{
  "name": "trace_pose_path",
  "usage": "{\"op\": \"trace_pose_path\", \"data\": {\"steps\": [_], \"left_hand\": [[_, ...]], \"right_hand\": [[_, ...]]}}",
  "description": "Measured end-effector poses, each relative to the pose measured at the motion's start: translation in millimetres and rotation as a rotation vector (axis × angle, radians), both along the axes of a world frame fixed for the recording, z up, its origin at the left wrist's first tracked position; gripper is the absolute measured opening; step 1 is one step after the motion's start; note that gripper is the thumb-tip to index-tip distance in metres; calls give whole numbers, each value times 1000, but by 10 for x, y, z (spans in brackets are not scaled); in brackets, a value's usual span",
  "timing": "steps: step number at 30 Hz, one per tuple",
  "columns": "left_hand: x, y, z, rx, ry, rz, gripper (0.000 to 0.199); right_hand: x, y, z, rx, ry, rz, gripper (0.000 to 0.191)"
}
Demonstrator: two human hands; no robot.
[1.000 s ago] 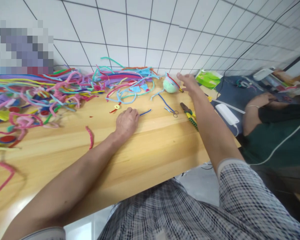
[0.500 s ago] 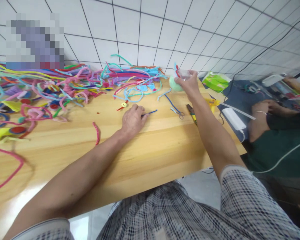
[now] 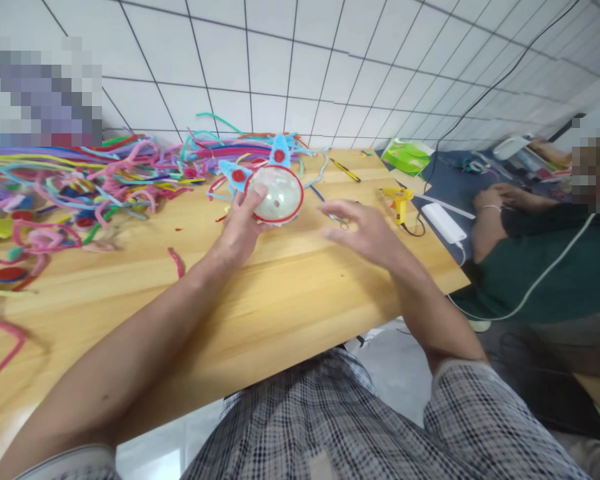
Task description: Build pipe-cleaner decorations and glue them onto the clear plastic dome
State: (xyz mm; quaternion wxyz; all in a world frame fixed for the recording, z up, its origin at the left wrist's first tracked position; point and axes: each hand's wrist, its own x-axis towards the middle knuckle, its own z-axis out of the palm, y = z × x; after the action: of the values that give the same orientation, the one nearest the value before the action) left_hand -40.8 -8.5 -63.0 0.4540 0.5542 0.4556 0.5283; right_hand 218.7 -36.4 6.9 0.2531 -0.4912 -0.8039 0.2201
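My left hand (image 3: pixel 241 230) is closed around a clear round ball (image 3: pixel 279 195) with a red rim, held above the table. Two blue pointed ears (image 3: pixel 280 150) with red round centres stick up from its upper left edge. To the right of the ball, my right hand (image 3: pixel 357 230) is empty, its thumb and fingers apart. Just beyond its fingertips lies a blue pipe cleaner (image 3: pixel 318 193). The scissors (image 3: pixel 344 225) are partly hidden by the right fingers.
Many coloured pipe cleaners (image 3: pixel 125 173) are heaped along the wall at left. A yellow glue gun (image 3: pixel 399 200), a yellow-black cutter knife (image 3: pixel 345 169), a green packet (image 3: pixel 405 157) and a white power strip (image 3: pixel 444 223) lie right. Another person's hands (image 3: pixel 490 200) rest farther right.
The ball has come from the back right to the middle, passing from my right hand into my left. My left hand has let go of the thin blue piece. My right hand has opened.
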Motion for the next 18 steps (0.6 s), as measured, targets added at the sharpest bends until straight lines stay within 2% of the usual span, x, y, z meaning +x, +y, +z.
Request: {"op": "trace_pose_path", "data": {"steps": [1,2,4,5,8,11,13,16,18], "left_hand": [[-46,36,21,-19,-43,42,85],[-88,70,47,-45,-91,83,82],[-150,114,109,-87,-179,144,73],[-168,123,144,-97,-202,160,70],[-187,112,237,-101,-200,168,66],[-186,109,240,-88,-153,151,69],[-174,134,163,-64,-128,150,73],[-107,161,-20,-58,-207,136,72],[-19,128,-110,-114,-348,82,64]], "right_hand": [[210,32,12,-59,-44,-97,32],[410,70,-9,-66,-122,-227,31],[733,138,-143,-34,-377,-482,30],[843,162,-245,-60,-497,-557,35],[977,189,-565,-127,-710,-586,41],[968,182,-706,-115,-743,-606,40],[983,164,-648,-133,-696,-662,36],[1059,105,-404,-93,-562,-724,29],[1082,59,-215,-2,-294,-699,27]]}}
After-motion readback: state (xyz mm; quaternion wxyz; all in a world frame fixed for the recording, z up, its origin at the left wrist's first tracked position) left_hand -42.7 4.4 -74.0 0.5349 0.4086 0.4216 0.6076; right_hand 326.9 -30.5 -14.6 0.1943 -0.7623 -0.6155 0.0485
